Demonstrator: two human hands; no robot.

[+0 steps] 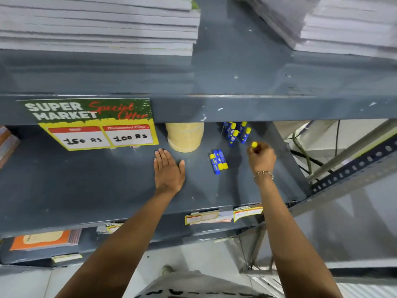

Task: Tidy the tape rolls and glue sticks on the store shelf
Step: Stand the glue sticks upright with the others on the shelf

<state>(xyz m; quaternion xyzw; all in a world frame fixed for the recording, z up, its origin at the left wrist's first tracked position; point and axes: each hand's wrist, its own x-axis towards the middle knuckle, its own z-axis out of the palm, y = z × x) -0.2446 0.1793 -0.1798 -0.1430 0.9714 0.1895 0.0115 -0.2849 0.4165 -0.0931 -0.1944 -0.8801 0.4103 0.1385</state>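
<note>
A stack of tan tape rolls (185, 136) stands upright on the dark grey shelf (86, 186), partly hidden under the shelf above. Several blue glue sticks with yellow caps (236, 132) stand upright at the back right. Two or three more glue sticks (218, 161) lie flat in a small bunch on the shelf. My left hand (168, 169) rests flat and open on the shelf, just in front of the tape stack. My right hand (261, 157) is closed around one glue stick (254, 144), only its yellow cap showing, close to the standing group.
A yellow and green price sign (96, 123) hangs from the upper shelf edge (257, 108), covering the left back of the shelf. Stacks of notebooks (96, 24) fill the shelf above. A slotted metal upright (348, 171) borders the right. Price labels (223, 216) line the front edge.
</note>
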